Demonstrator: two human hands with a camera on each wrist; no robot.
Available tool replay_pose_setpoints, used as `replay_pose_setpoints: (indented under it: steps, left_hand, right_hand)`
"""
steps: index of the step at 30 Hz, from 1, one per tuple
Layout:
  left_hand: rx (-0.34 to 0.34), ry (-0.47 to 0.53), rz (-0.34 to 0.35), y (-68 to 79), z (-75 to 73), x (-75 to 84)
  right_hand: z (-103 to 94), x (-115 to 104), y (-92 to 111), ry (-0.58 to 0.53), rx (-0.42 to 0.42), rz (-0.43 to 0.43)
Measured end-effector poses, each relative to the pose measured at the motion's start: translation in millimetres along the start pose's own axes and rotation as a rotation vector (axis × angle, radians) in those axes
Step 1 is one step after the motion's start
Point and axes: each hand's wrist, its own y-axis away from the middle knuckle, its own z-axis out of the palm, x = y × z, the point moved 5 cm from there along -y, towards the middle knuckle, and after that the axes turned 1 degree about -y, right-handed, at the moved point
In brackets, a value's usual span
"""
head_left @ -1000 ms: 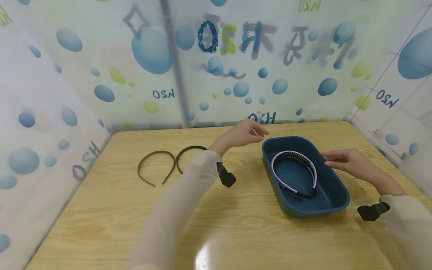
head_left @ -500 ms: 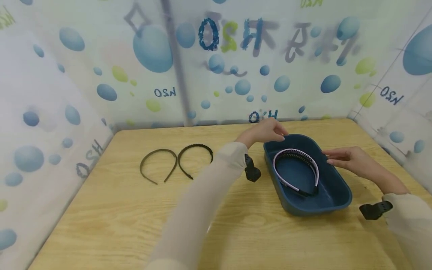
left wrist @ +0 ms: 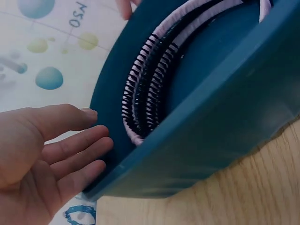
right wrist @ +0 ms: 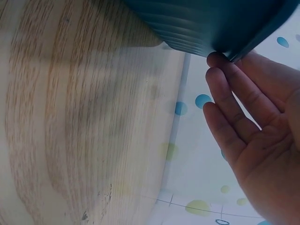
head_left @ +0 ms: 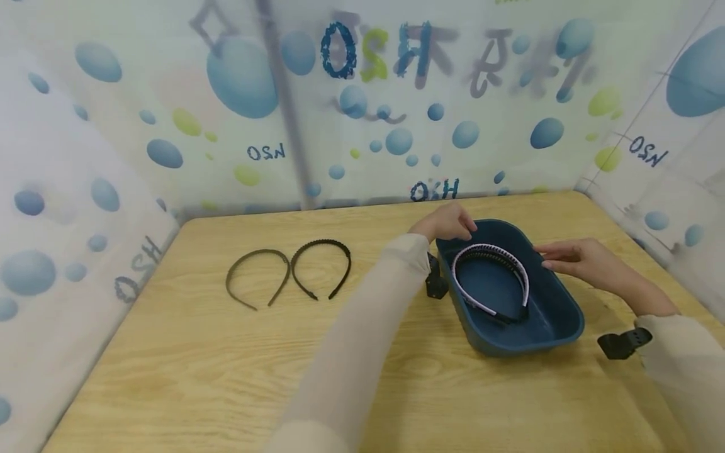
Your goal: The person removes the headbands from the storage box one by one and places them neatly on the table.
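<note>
A blue plastic bin (head_left: 557,314) stands on the table, with nested pink-and-black headbands (head_left: 523,277) lying inside it. My left hand (head_left: 451,222) is at the bin's far left corner. In the left wrist view, its thumb and loosely extended fingers (left wrist: 77,145) overlap the rim, and I cannot tell how firmly they touch. On the opposite side my right hand (head_left: 583,264) pinches the bin's rim, fingertips against the outer wall in the right wrist view and the thumb partly hidden behind the edge.
A thin dark headband (head_left: 231,274) and a black ridged headband (head_left: 347,255) lie side by side on the left of the wooden table (head_left: 198,371). Bubble-patterned sheets (head_left: 362,145) rise behind the table and along both sides.
My left hand has moved right, from beside the bin to its far left corner, uncovering the black headband on the table. The right hand stays at the rim.
</note>
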Motion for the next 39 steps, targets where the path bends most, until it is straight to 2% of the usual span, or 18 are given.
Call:
replay_pose_setpoints:
  steps: [7, 16, 21, 30, 39]
  left_hand:
    - [-0.001, -0.058, -0.059, -5.9, 3.5, -0.6]
    - [-0.028, -0.039, -0.11, -9.9, 7.8, -3.2]
    - [-0.045, -0.037, -0.11, -11.4, 14.0, -4.8]
    - [-0.03, 0.006, -0.147, -11.7, 19.3, -4.3]
    - [-0.031, -0.002, -0.134, -11.4, 22.0, -1.3]
  right_hand:
    - [-1.2, -3.7, -5.4, -0.005, -0.012, 0.009]
    - [-1.9, -7.8, -7.6, -0.007, -0.016, -0.014]
    - [-0.1, -6.5, -6.7, -0.018, -0.023, -0.011]
    - [-0.2, -3.0, -2.8, -0.02, -0.017, 0.007]
    - [-1.1, -0.9, 1.5, -0.022, -0.007, 0.006]
